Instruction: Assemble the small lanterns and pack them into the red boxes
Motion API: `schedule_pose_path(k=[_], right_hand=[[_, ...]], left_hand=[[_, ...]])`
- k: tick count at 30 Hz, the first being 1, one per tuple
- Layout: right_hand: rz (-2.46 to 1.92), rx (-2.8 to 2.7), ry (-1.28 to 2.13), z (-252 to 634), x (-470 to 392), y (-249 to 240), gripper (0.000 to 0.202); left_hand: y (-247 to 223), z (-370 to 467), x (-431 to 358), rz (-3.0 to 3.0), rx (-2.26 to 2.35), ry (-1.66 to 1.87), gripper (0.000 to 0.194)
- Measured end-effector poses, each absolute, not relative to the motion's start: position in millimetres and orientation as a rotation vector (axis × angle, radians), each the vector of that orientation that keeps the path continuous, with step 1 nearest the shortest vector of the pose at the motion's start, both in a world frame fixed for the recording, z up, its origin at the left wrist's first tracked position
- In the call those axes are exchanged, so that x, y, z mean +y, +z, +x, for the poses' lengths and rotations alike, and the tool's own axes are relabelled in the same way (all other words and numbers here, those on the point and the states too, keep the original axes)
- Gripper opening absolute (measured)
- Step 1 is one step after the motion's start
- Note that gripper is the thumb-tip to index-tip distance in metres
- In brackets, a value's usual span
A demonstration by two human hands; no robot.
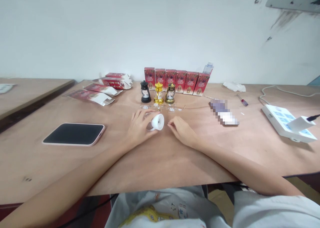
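My left hand (140,126) is wrapped around a small white lantern (158,122), which lies tipped on its side with its round base turned to the right. Just right of that base is my right hand (182,130), its fingertips pinched together; whatever they hold, if anything, is too small to make out. Beyond my hands stand three upright mini lanterns: a black lantern (145,92), a gold lantern (158,93) and a bronze lantern (170,93). Small loose metal and white bits (171,109) are scattered in front of them.
Several red boxes (176,81) stand in a row at the wall, a plastic bottle (208,68) behind. Flattened cartons (92,96) lie left, above a phone (74,134). Rightward are another phone (223,112), a screwdriver (242,100), tissue (234,86) and a power strip (282,119).
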State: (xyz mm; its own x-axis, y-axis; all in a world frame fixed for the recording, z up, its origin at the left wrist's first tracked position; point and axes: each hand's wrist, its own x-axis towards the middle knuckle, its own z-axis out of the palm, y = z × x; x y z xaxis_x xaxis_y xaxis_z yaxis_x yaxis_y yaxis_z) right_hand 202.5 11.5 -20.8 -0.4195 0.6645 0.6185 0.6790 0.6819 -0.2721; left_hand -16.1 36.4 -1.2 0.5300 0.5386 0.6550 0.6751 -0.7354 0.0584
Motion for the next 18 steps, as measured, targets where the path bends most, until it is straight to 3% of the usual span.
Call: schedule_pose_path(k=[6,18], right_hand=[[-1.12,-2.27,-0.007,201.9,11.6,-20.5,0.012],[-1.113,-2.271,-0.023,201.6,9.9,-21.9,0.014]], left_hand=[[5.5,-18.9,44.2,-2.509,-0.962,-0.684,0.043],[4.2,-18.1,46.3,-2.498,-0.95,-0.7,0.041]])
